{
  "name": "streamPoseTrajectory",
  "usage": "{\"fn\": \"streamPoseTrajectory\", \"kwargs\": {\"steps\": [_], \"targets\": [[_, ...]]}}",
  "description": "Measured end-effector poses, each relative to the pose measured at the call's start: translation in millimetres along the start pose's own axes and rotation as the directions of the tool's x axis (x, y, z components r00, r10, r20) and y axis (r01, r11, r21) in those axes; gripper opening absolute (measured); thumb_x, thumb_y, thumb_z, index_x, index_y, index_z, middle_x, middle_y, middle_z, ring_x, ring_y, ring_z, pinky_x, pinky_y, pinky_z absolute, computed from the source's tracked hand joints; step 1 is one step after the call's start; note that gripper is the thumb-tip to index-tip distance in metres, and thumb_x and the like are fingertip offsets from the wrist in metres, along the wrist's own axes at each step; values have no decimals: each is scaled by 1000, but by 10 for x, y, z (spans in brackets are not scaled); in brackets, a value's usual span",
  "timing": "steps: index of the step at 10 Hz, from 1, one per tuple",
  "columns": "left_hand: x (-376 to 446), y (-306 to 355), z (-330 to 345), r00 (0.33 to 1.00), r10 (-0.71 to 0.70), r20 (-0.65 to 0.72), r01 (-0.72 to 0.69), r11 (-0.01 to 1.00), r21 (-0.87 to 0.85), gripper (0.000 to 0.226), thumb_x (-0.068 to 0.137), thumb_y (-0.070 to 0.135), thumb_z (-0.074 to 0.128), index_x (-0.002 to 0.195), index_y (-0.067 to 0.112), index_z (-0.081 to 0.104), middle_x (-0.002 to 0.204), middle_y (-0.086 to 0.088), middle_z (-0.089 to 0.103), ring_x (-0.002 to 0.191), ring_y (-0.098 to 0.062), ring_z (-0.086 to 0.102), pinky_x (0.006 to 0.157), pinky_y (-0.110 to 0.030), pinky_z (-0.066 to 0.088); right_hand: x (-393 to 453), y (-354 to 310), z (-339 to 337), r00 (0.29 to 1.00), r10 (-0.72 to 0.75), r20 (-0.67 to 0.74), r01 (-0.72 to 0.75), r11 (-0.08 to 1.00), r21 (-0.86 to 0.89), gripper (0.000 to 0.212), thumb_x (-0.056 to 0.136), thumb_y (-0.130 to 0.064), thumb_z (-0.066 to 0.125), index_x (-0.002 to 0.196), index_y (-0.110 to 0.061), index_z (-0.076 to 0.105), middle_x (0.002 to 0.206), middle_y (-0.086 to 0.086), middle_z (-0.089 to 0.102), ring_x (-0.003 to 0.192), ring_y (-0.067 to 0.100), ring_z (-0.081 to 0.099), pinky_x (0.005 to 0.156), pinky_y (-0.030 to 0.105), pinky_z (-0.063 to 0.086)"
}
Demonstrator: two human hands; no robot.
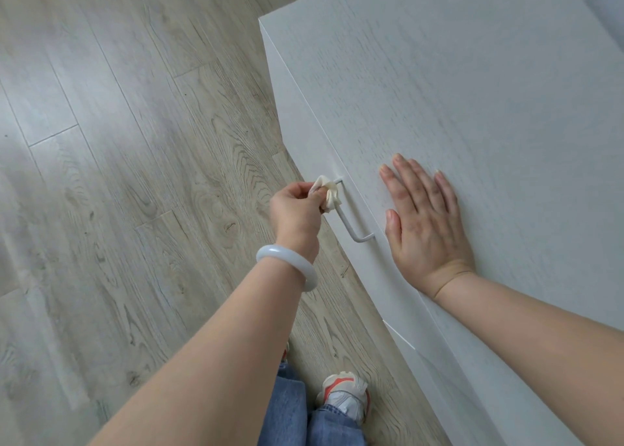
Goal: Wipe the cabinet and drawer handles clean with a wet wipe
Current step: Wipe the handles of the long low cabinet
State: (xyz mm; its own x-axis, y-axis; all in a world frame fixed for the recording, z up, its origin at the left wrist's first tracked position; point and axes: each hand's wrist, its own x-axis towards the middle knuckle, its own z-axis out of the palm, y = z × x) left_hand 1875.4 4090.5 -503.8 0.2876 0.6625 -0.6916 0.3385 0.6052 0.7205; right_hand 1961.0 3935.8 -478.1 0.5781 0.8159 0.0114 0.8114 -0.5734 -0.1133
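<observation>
The left hand [297,205] pinches a crumpled wet wipe [329,192] and presses it around the far end of a slim white bar handle [351,224] on the front of a white cabinet [472,91]. The wipe wraps the bar just below its upper mounting post; the rest of the bar, down to the near bend, is bare and shows no wipe on it. The right hand [425,222] lies flat and released, fingers spread, on the cabinet top just beside the handle, apparently steadying the body (it holds nothing).

Judging by this, the work is in the middle of one handle: the wipe sits at one end, so a pass along the bar's length seems to remain. A seam [400,336] lower on the front suggests another drawer or door, but no second handle is visible, so how many are left cannot be told. Below are the wood-look floor [135,175], jeans [290,408] and a sneaker [344,395].
</observation>
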Motion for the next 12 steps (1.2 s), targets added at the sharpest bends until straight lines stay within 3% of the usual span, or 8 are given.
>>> {"fn": "streamPoseTrajectory", "kwargs": {"steps": [1, 2, 3, 5, 7, 9, 11, 12], "targets": [[120, 166, 58, 999, -2, 50, -4, 994, 111, 14, 84, 8, 70, 73, 14, 68, 72, -5, 68, 73, -22, 66, 81, -42, 57, 9, 3, -1, 1000, -3, 0, 3, 1000, 1, 56, 94, -27, 27, 149, -16, 29, 157, 2, 23, 145, 19, 21, 117, 47, 15], [123, 247, 79, 992, -88, 92, 81, 994, 70, 8, 88, 7, 67, 80, 8, 66, 80, -12, 68, 70, -23, 67, 71, -32, 57, 3, 4, 1, 1000, -4, 11, 4, 1000, -5, 56, 94, -27, 26, 149, -16, 27, 157, 2, 22, 145, 19, 20, 117, 47, 15], [-23, 117, 5, 995, -86, 53, 88, 995, -51, 9, 89, 6, 65, 81, 8, 68, 82, -8, 70, 74, -18, 68, 77, -29, 58, -7, -3, -6, 1000, 3, 6, -3, 1000, -8, 56, 95, -27, 26, 149, -16, 28, 157, 2, 22, 145, 18, 19, 117, 47, 16], [-340, -206, -79, 1000, 27, -2, -26, 996, 89, 18, 86, 9, 67, 70, 18, 69, 71, -2, 69, 80, -23, 70, 84, -38, 58, 10, -9, -6, 1000, -1, -2, 1, 1000, -6, 56, 95, -27, 26, 149, -16, 27, 157, 2, 22, 145, 18, 19, 117, 47, 16], [-38, 23, 39, 999, -28, -39, 27, 1000, -15, 13, 84, 8, 70, 73, 14, 67, 73, -4, 69, 73, -20, 64, 86, -46, 56, 0, 13, 13, 1000, -5, -4, 5, 1000, -2, 56, 95, -28, 27, 149, -17, 27, 158, 2, 22, 145, 18, 19, 118, 46, 14], [-443, -315, -10, 987, -157, 40, 160, 984, -77, 15, 83, 1, 70, 72, 7, 61, 73, -7, 65, 72, -21, 63, 84, -38, 57, 9, 0, 21, 1000, -3, -21, 3, 1000, -1, 56, 95, -27, 28, 149, -16, 28, 157, 2, 23, 145, 19, 20, 118, 46, 14], [-224, -159, 66, 992, -116, -46, 106, 977, -184, 14, 84, 2, 68, 76, 9, 59, 75, -7, 63, 74, -21, 59, 84, -38, 55, 2, 5, 24, 1000, -7, -28, 7, 1000, -2, 55, 95, -27, 28, 149, -16, 28, 157, 2, 24, 145, 19, 21, 118, 46, 14], [-367, -258, 135, 992, -111, -66, 99, 983, -156, 16, 85, 5, 68, 77, 9, 55, 75, -6, 60, 72, -20, 58, 82, -38, 55, -4, 9, 34, 999, -9, -32, 9, 1000, -6, 56, 95, -27, 28, 149, -16, 28, 157, 3, 23, 145, 19, 21, 117, 47, 15]]}}
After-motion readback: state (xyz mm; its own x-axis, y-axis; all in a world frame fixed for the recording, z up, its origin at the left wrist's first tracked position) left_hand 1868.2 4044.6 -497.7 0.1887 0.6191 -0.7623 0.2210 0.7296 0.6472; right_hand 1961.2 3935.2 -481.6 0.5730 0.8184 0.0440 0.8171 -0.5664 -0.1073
